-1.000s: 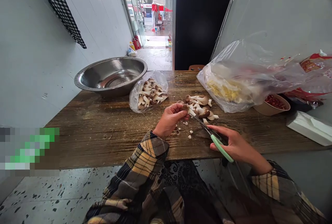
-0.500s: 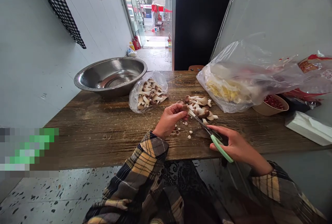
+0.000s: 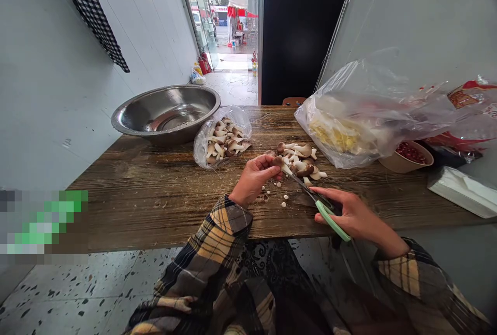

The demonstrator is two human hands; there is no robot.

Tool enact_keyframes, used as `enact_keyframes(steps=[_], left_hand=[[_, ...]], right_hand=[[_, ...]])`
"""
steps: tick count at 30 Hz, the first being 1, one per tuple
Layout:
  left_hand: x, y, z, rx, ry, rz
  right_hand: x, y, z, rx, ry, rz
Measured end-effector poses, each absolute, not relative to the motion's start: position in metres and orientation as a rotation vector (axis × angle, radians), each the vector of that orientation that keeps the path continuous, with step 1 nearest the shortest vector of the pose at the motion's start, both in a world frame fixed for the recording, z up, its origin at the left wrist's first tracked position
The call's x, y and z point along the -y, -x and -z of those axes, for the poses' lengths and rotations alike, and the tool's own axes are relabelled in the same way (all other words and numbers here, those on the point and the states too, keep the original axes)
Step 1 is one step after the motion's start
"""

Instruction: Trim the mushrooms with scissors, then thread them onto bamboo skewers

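Observation:
Between the thumb and fingers of my left hand (image 3: pixel 256 177) is a mushroom (image 3: pixel 285 168) with a brown cap and a pale stem pointing right. My right hand (image 3: pixel 351 213) is closed around the light green handles of a pair of scissors (image 3: pixel 333 221). Their metal blades reach up-left to the stem's end; whether they touch it I cannot tell. Just behind lies a loose pile of mushrooms (image 3: pixel 301 155) on the wooden table (image 3: pixel 163 205). Several small white stem pieces (image 3: pixel 283 204) are scattered below the left fingers.
A clear bag of mushrooms (image 3: pixel 225 141) lies beside a wide steel basin (image 3: pixel 171 112) at the back left. On the right are a large plastic bag with yellow contents (image 3: pixel 337 135), a bowl of red pieces (image 3: pixel 409 156) and a white tissue pack (image 3: pixel 462 192).
Almost nothing differs. Both hands, the mushroom and the scissors hold nearly the same position; the view has shifted very slightly.

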State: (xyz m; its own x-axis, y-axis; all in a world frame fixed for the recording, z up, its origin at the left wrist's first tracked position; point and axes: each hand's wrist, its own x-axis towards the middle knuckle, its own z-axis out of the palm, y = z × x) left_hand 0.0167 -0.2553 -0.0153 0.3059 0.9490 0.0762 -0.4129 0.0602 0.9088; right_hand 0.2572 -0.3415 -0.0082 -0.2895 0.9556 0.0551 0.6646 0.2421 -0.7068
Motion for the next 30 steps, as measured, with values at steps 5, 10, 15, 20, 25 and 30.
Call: enact_keyframes(steps=[5, 10, 15, 20, 25, 30], left_hand=[[0.255, -0.017, 0.017, -0.654, -1.042, -1.153], [0.254, -0.016, 0.017, -0.665, -1.051, -1.132], [0.254, -0.016, 0.017, -0.668, -1.029, -1.132], [0.255, -0.016, 0.016, -0.689, -1.005, -1.132], [0.254, -0.014, 0.016, -0.671, -0.918, -1.161], [0.255, -0.013, 0.014, -0.663, -0.899, -1.109]], right_hand=[[0.341, -0.255, 0.003, 1.998, 1.465, -0.805], [0.343, -0.252, 0.000, 1.982, 1.492, -0.802], [0.343, -0.252, 0.003, 1.970, 1.514, -0.788], [0.343, -0.253, 0.006, 1.985, 1.506, -0.745], [0.343, -0.267, 0.012, 1.982, 1.533, -0.672], [0.335, -0.269, 0.021, 1.712, 1.518, -0.650]])
